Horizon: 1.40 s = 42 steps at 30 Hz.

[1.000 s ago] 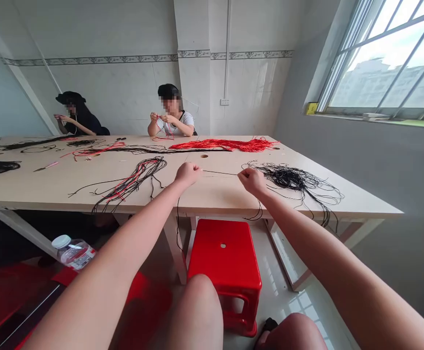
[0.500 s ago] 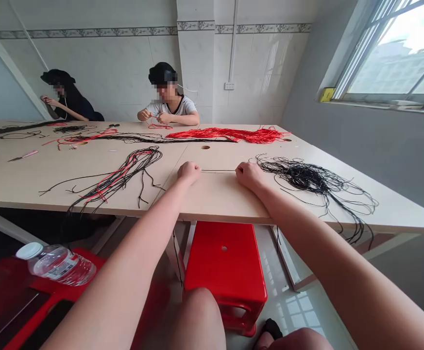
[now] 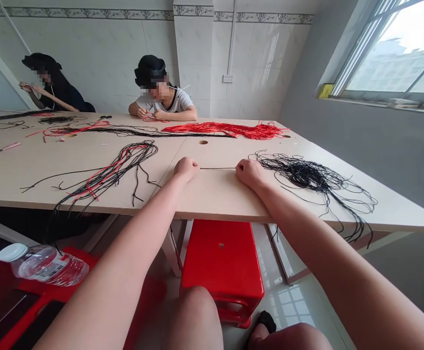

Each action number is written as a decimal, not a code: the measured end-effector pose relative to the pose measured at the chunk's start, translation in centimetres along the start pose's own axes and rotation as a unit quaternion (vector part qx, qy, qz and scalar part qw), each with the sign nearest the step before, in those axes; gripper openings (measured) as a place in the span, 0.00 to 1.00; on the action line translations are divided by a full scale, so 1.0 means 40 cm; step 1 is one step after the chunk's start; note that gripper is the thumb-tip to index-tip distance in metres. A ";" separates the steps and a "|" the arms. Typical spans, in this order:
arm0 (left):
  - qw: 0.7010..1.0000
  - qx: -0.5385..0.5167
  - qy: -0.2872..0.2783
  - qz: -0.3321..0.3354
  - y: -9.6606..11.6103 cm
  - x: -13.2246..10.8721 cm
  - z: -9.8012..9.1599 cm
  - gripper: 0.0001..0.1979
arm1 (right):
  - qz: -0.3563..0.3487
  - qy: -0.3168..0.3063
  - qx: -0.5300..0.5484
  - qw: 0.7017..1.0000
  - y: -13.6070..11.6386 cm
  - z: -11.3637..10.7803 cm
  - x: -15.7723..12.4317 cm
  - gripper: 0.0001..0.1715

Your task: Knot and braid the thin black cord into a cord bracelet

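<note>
A thin black cord (image 3: 217, 168) runs straight and taut between my two fists, just over the table. My left hand (image 3: 187, 169) is closed around one end of it, and my right hand (image 3: 250, 172) grips the other. Loose lengths of cord hang below the table edge near each forearm. To the right of my right hand lies a tangled heap of black cords (image 3: 306, 175), its tail drooping over the front edge. A bundle of black and red cords (image 3: 120, 167) is spread out left of my left hand.
Across the table (image 3: 219, 199) sit two people in dark caps. A pile of red cords (image 3: 226, 129) lies toward the far side. At far left is a pink-handled blade (image 3: 4, 148). Below are a red stool (image 3: 221, 257) and a water bottle (image 3: 47, 264).
My hands stay closed on the taut cord, slightly farther apart. The view has shifted a little. The person opposite has bent lower over the table.
</note>
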<state>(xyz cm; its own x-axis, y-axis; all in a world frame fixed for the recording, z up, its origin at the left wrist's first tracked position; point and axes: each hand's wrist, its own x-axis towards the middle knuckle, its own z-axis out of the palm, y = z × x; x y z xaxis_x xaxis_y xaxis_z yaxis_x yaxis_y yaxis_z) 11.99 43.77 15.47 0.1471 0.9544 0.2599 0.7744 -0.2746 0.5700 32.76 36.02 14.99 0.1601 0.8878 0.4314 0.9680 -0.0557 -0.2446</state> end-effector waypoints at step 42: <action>0.995 0.048 -0.034 0.080 0.009 -0.002 -0.011 0.13 | 0.001 0.047 0.033 0.998 0.028 0.008 0.012 0.12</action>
<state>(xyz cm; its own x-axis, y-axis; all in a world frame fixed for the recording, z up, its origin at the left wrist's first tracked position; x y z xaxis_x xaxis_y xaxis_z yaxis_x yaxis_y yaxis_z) 12.00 43.55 16.00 0.3110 0.9062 0.2863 0.7924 -0.4136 0.4483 33.85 36.53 14.64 0.1832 0.8405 0.5098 0.9532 -0.0249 -0.3014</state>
